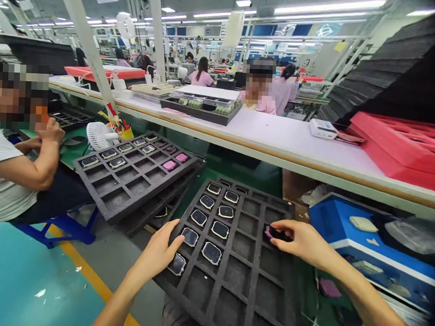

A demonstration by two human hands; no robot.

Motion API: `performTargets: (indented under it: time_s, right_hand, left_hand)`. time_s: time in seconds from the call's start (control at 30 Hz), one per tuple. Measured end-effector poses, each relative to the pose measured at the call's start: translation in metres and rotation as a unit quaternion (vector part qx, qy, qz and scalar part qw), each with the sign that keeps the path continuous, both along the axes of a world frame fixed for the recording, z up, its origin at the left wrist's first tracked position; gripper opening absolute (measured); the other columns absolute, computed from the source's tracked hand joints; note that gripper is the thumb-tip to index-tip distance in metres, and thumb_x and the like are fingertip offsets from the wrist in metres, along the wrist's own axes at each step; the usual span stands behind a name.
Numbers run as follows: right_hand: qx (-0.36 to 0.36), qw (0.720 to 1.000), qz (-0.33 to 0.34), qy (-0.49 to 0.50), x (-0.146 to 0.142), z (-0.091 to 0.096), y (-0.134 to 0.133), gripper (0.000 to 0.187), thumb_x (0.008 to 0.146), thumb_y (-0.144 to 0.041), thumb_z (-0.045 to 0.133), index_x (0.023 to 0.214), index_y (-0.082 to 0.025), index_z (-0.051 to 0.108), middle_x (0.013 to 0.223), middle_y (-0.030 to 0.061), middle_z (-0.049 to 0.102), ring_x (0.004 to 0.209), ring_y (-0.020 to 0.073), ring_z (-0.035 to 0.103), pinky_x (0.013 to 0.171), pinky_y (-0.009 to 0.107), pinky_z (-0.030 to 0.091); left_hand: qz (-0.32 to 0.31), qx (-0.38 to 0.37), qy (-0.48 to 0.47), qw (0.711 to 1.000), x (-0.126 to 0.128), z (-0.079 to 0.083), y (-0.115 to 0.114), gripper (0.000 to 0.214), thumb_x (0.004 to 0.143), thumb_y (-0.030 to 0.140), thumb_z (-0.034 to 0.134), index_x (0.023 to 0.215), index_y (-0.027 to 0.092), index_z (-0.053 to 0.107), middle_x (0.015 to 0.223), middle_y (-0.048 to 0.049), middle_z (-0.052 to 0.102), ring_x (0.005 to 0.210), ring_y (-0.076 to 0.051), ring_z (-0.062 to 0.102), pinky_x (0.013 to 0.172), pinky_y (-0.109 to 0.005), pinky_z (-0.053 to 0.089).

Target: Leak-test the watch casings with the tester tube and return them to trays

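Observation:
A black foam tray (230,274) with square compartments lies tilted before me. Its two left columns hold several smartwatch cases (211,253) with dark screens and pale rims. My left hand (160,249) grips the tray's left edge, its thumb on top beside a watch case (190,237). At the right column, my right hand (296,239) pinches a dark watch case with a purple edge (268,231) between thumb and fingers, inside or just over a compartment. My fingers partly cover it.
Left stands another stacked foam tray (130,173) with watch cases and pink pieces (170,165). A white fan (99,136) is behind it. A shelf (269,136) runs across; a blue box (379,252) and red foam trays (402,147) are right. A co-worker (18,173) sits left.

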State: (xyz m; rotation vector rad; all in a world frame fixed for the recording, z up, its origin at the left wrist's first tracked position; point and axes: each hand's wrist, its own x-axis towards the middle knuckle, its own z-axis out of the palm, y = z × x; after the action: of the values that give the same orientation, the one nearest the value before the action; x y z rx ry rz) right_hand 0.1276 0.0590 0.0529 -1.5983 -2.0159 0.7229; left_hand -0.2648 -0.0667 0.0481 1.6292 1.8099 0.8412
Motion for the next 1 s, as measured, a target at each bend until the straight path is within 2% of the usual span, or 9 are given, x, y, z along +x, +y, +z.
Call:
performTargets:
  time_s: [0.07, 0.13, 0.27, 0.37, 0.43, 0.53, 0.7, 0.83, 1.0]
  right_hand:
    - [0.013, 0.998, -0.009, 0.063, -0.012, 0.019, 0.005, 0.026, 0.060, -0.036, 0.087, 0.083, -0.025, 0.084, 0.073, 0.0035, 0.077, 0.065, 0.0236, 0.063, 0.063, 0.036, 0.052]
    - [0.076, 0.991, 0.043, 0.103, -0.053, 0.047, 0.014, 0.029, 0.064, -0.034, 0.086, 0.092, -0.026, 0.085, 0.084, 0.0042, 0.080, 0.075, 0.0253, 0.068, 0.072, 0.038, 0.055]
    - [0.179, 0.912, 0.366, 0.044, -0.205, 0.103, 0.047, 0.035, 0.076, -0.020, 0.079, 0.110, -0.027, 0.082, 0.111, 0.0061, 0.080, 0.107, 0.0269, 0.069, 0.101, 0.040, 0.053]
    - [0.195, 0.851, 0.485, -0.051, -0.316, 0.124, 0.073, 0.035, 0.077, -0.011, 0.077, 0.111, -0.020, 0.081, 0.118, 0.0100, 0.079, 0.113, 0.0269, 0.068, 0.105, 0.040, 0.049]
    - [0.170, 0.829, 0.527, -0.080, -0.359, 0.126, 0.088, 0.035, 0.072, -0.008, 0.079, 0.106, -0.018, 0.083, 0.106, 0.0054, 0.082, 0.101, 0.0232, 0.072, 0.095, 0.032, 0.052]
    - [0.120, 0.816, 0.556, -0.107, -0.374, 0.121, 0.108, 0.035, 0.071, -0.009, 0.082, 0.105, -0.019, 0.084, 0.096, -0.0023, 0.083, 0.090, 0.0178, 0.073, 0.084, 0.023, 0.052]
    - [0.058, 0.834, 0.539, -0.104, -0.354, 0.117, 0.125, 0.031, 0.084, -0.017, 0.078, 0.115, -0.019, 0.081, 0.115, -0.0010, 0.082, 0.106, 0.0154, 0.072, 0.092, 0.020, 0.049]
    - [0.108, 0.866, 0.476, -0.112, -0.362, 0.115, 0.123, 0.030, 0.091, -0.039, 0.074, 0.107, -0.014, 0.080, 0.109, 0.0081, 0.082, 0.099, 0.0218, 0.073, 0.084, 0.027, 0.052]
    - [0.111, 0.900, 0.391, -0.156, -0.372, 0.112, 0.104, 0.023, 0.084, -0.036, 0.075, 0.098, -0.018, 0.078, 0.105, 0.0089, 0.081, 0.097, 0.0273, 0.074, 0.081, 0.032, 0.055]
  left_hand:
    - [0.004, -0.001, -0.014, 1.000, 0.002, -0.001, -0.001, 0.048, 0.097, 0.043, 0.055, 0.136, 0.019, 0.066, 0.146, -0.0159, 0.066, 0.136, -0.033, 0.062, 0.117, -0.049, 0.045]
    - [0.000, 0.002, -0.026, 1.000, 0.004, -0.002, 0.001, 0.047, 0.096, 0.040, 0.055, 0.135, 0.018, 0.067, 0.145, -0.0157, 0.067, 0.137, -0.032, 0.061, 0.119, -0.048, 0.044]
    - [-0.005, 0.006, -0.039, 0.999, 0.007, -0.003, 0.006, 0.048, 0.093, 0.035, 0.057, 0.135, 0.015, 0.068, 0.144, -0.0176, 0.067, 0.137, -0.032, 0.061, 0.120, -0.049, 0.042]
    - [0.005, 0.001, -0.051, 0.999, 0.005, -0.005, 0.003, 0.049, 0.091, 0.038, 0.061, 0.134, 0.016, 0.070, 0.143, -0.0167, 0.068, 0.135, -0.033, 0.063, 0.118, -0.049, 0.045]
    - [0.016, -0.004, -0.063, 0.998, 0.003, -0.007, -0.003, 0.050, 0.091, 0.042, 0.063, 0.135, 0.019, 0.070, 0.143, -0.0150, 0.069, 0.134, -0.033, 0.064, 0.116, -0.049, 0.046]
    - [0.029, -0.016, -0.087, 0.996, 0.000, -0.013, -0.011, 0.052, 0.091, 0.047, 0.063, 0.136, 0.022, 0.070, 0.145, -0.0134, 0.068, 0.135, -0.034, 0.063, 0.116, -0.049, 0.046]
    - [0.010, -0.039, -0.112, 0.993, -0.002, -0.020, -0.005, 0.054, 0.092, 0.051, 0.060, 0.137, 0.021, 0.067, 0.143, -0.0130, 0.069, 0.133, -0.034, 0.064, 0.116, -0.049, 0.045]
    - [-0.008, -0.056, -0.090, 0.994, 0.000, -0.014, 0.006, 0.058, 0.095, 0.052, 0.056, 0.140, 0.018, 0.062, 0.140, -0.0143, 0.070, 0.128, -0.034, 0.066, 0.112, -0.048, 0.048]
    - [0.013, -0.057, -0.109, 0.992, 0.006, -0.007, 0.001, 0.055, 0.095, 0.049, 0.057, 0.139, 0.017, 0.064, 0.141, -0.0157, 0.069, 0.126, -0.034, 0.067, 0.108, -0.046, 0.050]
